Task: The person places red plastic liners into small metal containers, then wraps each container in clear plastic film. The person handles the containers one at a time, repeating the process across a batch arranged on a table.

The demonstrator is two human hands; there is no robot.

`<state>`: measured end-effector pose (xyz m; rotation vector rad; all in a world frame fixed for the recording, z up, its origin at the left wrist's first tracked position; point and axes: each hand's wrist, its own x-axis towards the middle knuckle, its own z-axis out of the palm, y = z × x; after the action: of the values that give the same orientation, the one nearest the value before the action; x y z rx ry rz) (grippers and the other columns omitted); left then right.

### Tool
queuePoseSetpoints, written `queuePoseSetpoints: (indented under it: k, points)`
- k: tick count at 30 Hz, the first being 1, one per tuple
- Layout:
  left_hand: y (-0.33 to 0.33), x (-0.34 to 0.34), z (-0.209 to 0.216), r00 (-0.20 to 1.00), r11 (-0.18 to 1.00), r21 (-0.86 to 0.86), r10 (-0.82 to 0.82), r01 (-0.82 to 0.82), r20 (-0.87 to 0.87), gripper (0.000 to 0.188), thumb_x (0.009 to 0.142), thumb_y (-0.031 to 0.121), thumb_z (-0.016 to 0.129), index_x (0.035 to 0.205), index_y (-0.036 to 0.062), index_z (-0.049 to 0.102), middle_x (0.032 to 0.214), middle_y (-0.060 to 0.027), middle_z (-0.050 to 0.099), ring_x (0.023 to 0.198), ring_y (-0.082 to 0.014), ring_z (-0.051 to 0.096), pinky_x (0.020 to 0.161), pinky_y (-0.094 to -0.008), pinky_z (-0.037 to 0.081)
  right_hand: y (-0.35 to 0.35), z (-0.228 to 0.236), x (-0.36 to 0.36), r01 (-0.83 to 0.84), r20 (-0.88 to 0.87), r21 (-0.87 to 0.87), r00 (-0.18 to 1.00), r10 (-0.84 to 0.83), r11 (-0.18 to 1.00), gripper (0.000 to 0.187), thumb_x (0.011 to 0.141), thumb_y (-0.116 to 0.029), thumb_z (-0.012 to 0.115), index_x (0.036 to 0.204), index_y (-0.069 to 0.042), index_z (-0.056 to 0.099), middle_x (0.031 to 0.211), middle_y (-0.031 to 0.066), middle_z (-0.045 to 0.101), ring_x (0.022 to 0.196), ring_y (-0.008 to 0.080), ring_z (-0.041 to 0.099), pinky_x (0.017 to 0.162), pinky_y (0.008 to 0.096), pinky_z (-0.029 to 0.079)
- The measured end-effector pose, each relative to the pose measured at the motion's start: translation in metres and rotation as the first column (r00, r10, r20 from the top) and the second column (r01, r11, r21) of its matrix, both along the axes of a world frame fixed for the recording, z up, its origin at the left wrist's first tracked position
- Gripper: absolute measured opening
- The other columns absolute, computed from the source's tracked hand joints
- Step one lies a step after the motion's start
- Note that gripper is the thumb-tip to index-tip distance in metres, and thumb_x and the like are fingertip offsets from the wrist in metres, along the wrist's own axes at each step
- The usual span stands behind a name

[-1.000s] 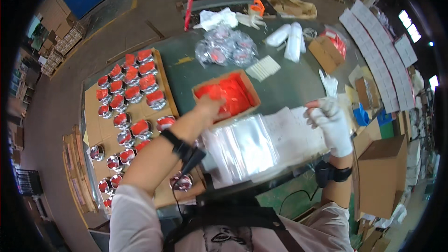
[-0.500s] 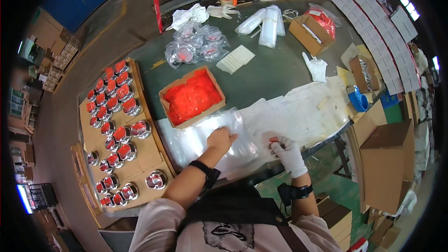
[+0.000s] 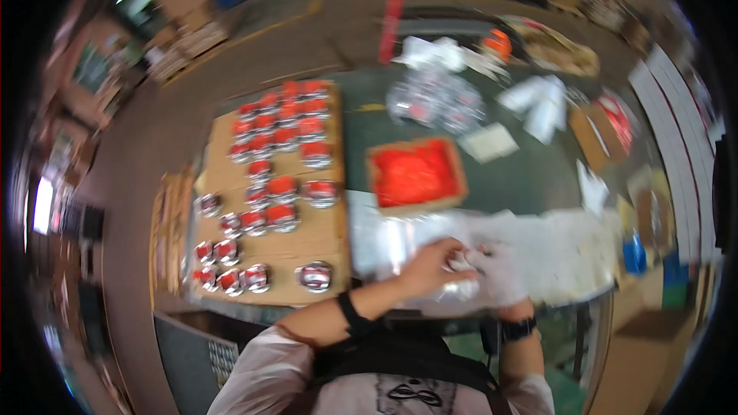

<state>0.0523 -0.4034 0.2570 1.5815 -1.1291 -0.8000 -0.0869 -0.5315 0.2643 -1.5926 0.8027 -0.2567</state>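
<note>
The frame is smeared by motion. My bare left hand (image 3: 430, 267) has its thumb and fingers curled round something small and whitish, too blurred to name. Close against it on the right is my right hand (image 3: 503, 275) in a white glove; its fingers are smeared. Both hands are over clear plastic bags (image 3: 396, 242) at the table's near edge. Just beyond stands an open cardboard box (image 3: 419, 206) full of red film pieces (image 3: 415, 174). To the left, rows of round chrome caps (image 3: 314, 277), most with red tops, stand on a cardboard sheet (image 3: 300, 252).
Bagged parts (image 3: 434, 100), a pale card (image 3: 490, 143) and rolls of clear film (image 3: 547, 111) lie toward the back. On the right are a small carton (image 3: 598, 137), a white glove (image 3: 592, 187) and a blue object (image 3: 634, 253). Paper (image 3: 573, 250) covers the near right.
My view has swung left, so the table appears farther right. My left hand has left its spot on the plastic bags, and both hands have come together.
</note>
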Motion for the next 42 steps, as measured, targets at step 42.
queuePoseSetpoints:
  k: [42]
  points:
    - [0.455, 0.416, 0.069, 0.389, 0.398, -0.081, 0.8, -0.914, -0.456, 0.015, 0.079, -0.002, 0.068, 0.086, 0.0042, 0.057, 0.083, -0.0017, 0.057, 0.067, -0.0086, 0.056, 0.052, -0.0222, 0.047, 0.215, 0.094, 0.571, -0.589, 0.108, -0.259, 0.77, 0.629, 0.766, 0.022, 0.082, -0.018, 0.07, 0.091, 0.001, 0.068, 0.078, 0.0078, 0.066, 0.07, 0.0075, 0.059, 0.062, 0.0263, 0.05]
